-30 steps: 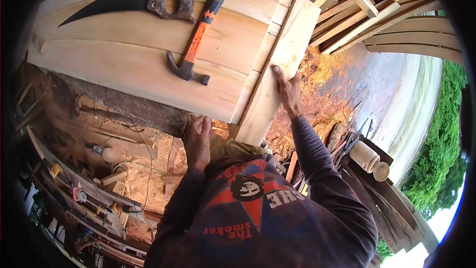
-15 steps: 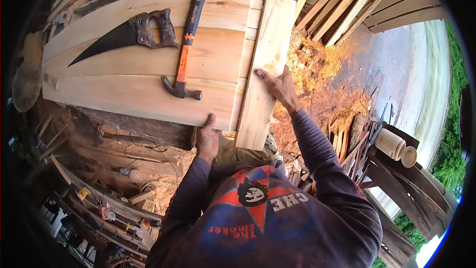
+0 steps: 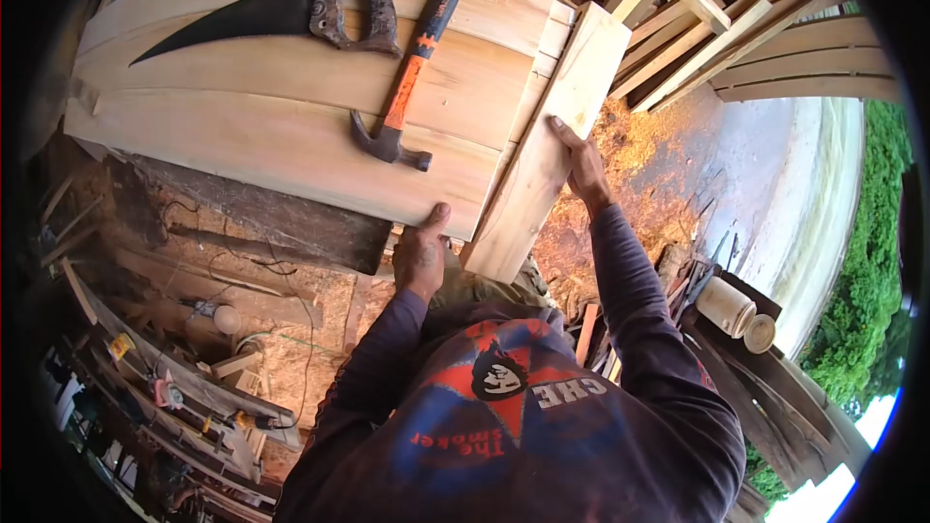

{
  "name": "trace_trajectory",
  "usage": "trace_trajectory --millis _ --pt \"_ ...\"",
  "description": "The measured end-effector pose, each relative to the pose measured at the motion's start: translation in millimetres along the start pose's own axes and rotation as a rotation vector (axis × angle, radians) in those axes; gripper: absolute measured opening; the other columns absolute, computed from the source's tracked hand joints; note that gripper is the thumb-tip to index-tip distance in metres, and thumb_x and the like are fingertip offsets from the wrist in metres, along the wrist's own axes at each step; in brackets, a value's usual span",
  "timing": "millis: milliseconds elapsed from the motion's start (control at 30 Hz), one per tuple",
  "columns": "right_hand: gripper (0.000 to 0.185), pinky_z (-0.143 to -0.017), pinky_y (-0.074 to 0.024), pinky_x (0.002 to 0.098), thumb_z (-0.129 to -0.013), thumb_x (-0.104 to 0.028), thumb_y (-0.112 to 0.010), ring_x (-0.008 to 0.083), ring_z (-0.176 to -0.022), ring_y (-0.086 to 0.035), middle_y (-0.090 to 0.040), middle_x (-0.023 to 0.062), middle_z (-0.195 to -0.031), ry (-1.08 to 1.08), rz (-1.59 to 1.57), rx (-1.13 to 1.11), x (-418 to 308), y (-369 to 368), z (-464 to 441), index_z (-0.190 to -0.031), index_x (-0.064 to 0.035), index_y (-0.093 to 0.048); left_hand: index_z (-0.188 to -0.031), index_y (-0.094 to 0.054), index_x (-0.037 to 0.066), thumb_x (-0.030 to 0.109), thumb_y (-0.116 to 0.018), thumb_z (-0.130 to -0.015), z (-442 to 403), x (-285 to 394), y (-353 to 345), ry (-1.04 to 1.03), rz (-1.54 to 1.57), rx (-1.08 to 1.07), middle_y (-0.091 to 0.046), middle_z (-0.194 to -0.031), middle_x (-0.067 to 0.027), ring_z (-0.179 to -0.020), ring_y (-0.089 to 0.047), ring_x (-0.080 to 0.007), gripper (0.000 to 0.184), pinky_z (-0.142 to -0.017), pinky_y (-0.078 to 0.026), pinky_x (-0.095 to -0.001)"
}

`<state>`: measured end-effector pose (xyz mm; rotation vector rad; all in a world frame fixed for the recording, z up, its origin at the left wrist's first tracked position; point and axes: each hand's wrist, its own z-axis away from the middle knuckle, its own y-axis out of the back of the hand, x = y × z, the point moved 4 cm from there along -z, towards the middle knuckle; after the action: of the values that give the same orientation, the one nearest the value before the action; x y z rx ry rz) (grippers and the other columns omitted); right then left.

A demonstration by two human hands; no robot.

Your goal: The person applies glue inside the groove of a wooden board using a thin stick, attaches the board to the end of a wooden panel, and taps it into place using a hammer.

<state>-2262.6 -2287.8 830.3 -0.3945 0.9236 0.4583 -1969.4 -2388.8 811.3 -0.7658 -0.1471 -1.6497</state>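
A panel of pale wooden planks (image 3: 291, 111) lies in front of me. On its near edge rests my left hand (image 3: 423, 260), thumb on top and fingers out of sight below. A separate wooden board (image 3: 542, 169) stretches across the panel's right end. My right hand (image 3: 587, 172) grips this board's outer edge, thumb on its face, the other fingers mostly hidden. On the panel lie a claw hammer (image 3: 411, 73) with an orange and black handle and a handsaw (image 3: 262, 21) with a dark curved blade and worn handle.
Stacked wood strips (image 3: 697, 24) stand at the upper right. Sawdust and shavings (image 3: 635, 169) cover the ground. A pale plastic container (image 3: 725, 304) sits at the right among scrap boards. Cluttered timber and tools, including a yellow-marked item (image 3: 121, 346), fill the lower left.
The view has shifted, so the panel's right end, the tools and both hands appear farther right and higher. The panel and board look more slanted. Both hands keep their holds.
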Motion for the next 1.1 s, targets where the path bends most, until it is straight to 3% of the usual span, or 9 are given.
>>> trace_trajectory --millis 133,233,367,433,500,567,667,767,1100 --pt "0.069 -0.092 -0.0550 0.0328 -0.099 -0.048 -0.061 0.0248 -0.105 -0.066 -0.066 0.0189 -0.124 -0.040 -0.029 0.074 -13.9 3.9 -19.7 -0.136 0.0094 -0.056 -0.112 -0.072 -0.006 0.034 -0.074 -0.093 9.1 7.4 -6.9 0.012 -0.042 0.017 -0.071 -0.103 -0.0067 -0.095 -0.062 -0.0164 0.044 -0.087 -0.049 -0.0314" --pt "0.082 -0.117 -0.0371 0.0362 -0.099 -0.048 -0.059 0.0325 -0.138 -0.048 -0.046 0.0269 -0.151 0.072 -0.080 0.053 -15.7 14.9 -47.9 -0.150 0.0113 -0.038 -0.111 -0.072 -0.008 0.032 -0.074 -0.094 12.6 17.6 -11.9 -0.030 -0.194 0.115 -0.071 -0.099 -0.0064 -0.093 -0.062 -0.0168 0.044 -0.087 -0.049 -0.0313" --pt "0.057 -0.104 -0.0506 0.0345 -0.099 -0.036 -0.061 0.0230 -0.118 -0.063 -0.064 0.0155 -0.130 0.068 -0.131 0.103 -21.4 33.3 -85.6 -0.138 0.0046 -0.054 -0.104 -0.072 -0.008 0.032 -0.072 -0.095 9.7 -0.8 -1.5 -0.172 -0.142 0.124 -0.073 -0.109 -0.0120 -0.106 -0.064 -0.0186 0.041 -0.093 -0.048 -0.0351" --pt "0.054 -0.100 -0.0522 0.0339 -0.098 -0.034 -0.064 0.0219 -0.109 -0.066 -0.067 0.0142 -0.123 0.118 -0.174 0.069 -32.5 15.2 -77.0 -0.135 0.0039 -0.056 -0.102 -0.073 -0.006 0.038 -0.067 -0.098 16.6 16.7 -9.9 -0.183 -0.423 0.174 -0.076 -0.100 -0.0215 -0.098 -0.071 -0.0285 0.044 -0.087 -0.052 -0.0419" --pt "0.055 -0.101 -0.0518 0.0338 -0.097 -0.034 -0.066 0.0219 -0.110 -0.066 -0.067 0.0145 -0.124 0.047 -0.176 0.053 -33.9 21.0 -73.3 -0.135 0.0046 -0.056 -0.094 -0.073 -0.002 0.035 -0.067 -0.098 37.8 46.3 -16.8 0.241 -1.289 0.132 -0.070 -0.077 -0.0261 -0.080 -0.071 -0.0408 0.038 -0.075 -0.053 -0.0493" --pt "0.057 -0.103 -0.0513 0.0337 -0.096 -0.033 -0.068 0.0225 -0.113 -0.065 -0.066 0.0159 -0.126 0.003 -0.170 0.086 -39.8 23.4 -72.5 -0.135 0.0066 -0.055 -0.084 -0.070 0.001 0.030 -0.068 -0.098 51.4 83.4 -60.1 0.049 -1.446 0.092 -0.060 -0.062 -0.0273 -0.069 -0.066 -0.0472 0.033 -0.065 -0.051 -0.0538" --pt "0.055 -0.097 -0.0553 0.0357 -0.094 -0.027 -0.072 0.0258 -0.107 -0.068 -0.067 0.0195 -0.123 0.024 -0.185 0.053 -46.2 19.4 -70.7 -0.132 0.0102 -0.057 -0.094 -0.067 0.002 0.020 -0.065 -0.099 32.2 145.3 -174.8 -0.819 -1.185 -0.025 -0.067 -0.078 -0.0218 -0.078 -0.069 -0.0396 0.019 -0.065 -0.052 -0.0484" --pt "0.056 -0.092 -0.0574 0.0358 -0.092 -0.026 -0.073 0.0271 -0.102 -0.070 -0.068 0.0207 -0.121 0.013 -0.145 0.045 -54.0 20.9 -66.5 -0.131 0.0115 -0.057 -0.134 -0.054 -0.001 0.019 -0.056 -0.101 -62.6 168.7 -264.0 -1.448 -1.272 0.027 -0.054 -0.138 -0.0264 -0.135 -0.046 -0.0457 0.039 -0.114 -0.035 -0.0588" --pt "0.054 -0.089 -0.0583 0.0356 -0.089 -0.025 -0.075 0.0253 -0.093 -0.071 -0.070 0.0181 -0.110 -0.084 -0.234 0.055 -38.2 25.8 -90.3 -0.126 0.0107 -0.059 -0.148 -0.045 -0.001 0.029 -0.042 -0.103 -164.3 146.0 -282.6 -1.361 -1.677 0.131 -0.039 -0.157 -0.0248 -0.149 -0.033 -0.0409 0.055 -0.122 -0.016 -0.0612"
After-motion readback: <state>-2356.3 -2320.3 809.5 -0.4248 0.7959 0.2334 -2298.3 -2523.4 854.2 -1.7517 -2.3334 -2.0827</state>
